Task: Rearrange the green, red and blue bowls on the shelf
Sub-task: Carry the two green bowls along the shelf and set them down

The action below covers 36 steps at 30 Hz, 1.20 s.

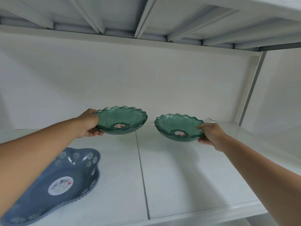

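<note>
Two small stacks of green translucent bowls with wavy rims are held over the white shelf (179, 168). My left hand (89, 123) grips the left rim of the left green stack (121, 119), thumb inside and fingers beneath, holding it above the shelf surface. My right hand (210, 134) grips the right rim of the right green stack (178, 126) the same way; whether that stack touches the shelf cannot be told. A blue flower-patterned bowl (65, 176) with a round sticker lies on the shelf at the front left, partly under my left forearm. No red bowl is in view.
The shelf's white back wall (146, 87) stands just behind the green bowls. The ribbed underside of the upper shelf (146, 18) hangs overhead. A grey upright post (250, 88) bounds the right side. A seam (142, 173) runs front to back down the shelf's middle.
</note>
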Tool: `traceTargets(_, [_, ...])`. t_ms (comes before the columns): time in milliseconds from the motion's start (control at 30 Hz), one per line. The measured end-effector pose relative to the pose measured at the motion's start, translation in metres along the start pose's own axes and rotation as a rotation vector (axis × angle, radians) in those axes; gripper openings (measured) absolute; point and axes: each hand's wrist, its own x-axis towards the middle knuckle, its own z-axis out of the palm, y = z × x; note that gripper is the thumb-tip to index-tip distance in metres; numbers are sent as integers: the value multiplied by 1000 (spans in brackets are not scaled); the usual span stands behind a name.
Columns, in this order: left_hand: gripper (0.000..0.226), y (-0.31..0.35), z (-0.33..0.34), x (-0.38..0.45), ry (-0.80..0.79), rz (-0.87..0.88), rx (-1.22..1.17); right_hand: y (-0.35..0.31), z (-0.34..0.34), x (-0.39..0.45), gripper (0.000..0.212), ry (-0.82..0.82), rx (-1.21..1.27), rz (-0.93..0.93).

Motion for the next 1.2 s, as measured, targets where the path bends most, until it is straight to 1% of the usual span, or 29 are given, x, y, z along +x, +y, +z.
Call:
traceTargets(300, [37, 20, 105, -31, 148, -72, -52, 36, -74, 74, 19, -113, -5, -39])
traceTargets(467, [37, 31, 155, -44, 164, -89, -66, 47, -102, 95, 21, -140, -19, -32])
traceTargets(600, [36, 44, 185, -41, 150, -70, -67, 53, -120, 103, 23, -95, -12, -26])
traceTargets(767, [34, 58, 217, -31, 89, -27, -61, 68, -142, 110, 24, -23, 26, 23])
traceTargets(933, [34, 59, 248, -34, 65, -58, -79, 76, -161, 125, 25, 9, 7, 54])
traceTargets(1200, [42, 63, 292, -28, 152, -102, -93, 85, -189, 165, 26, -14, -8, 65])
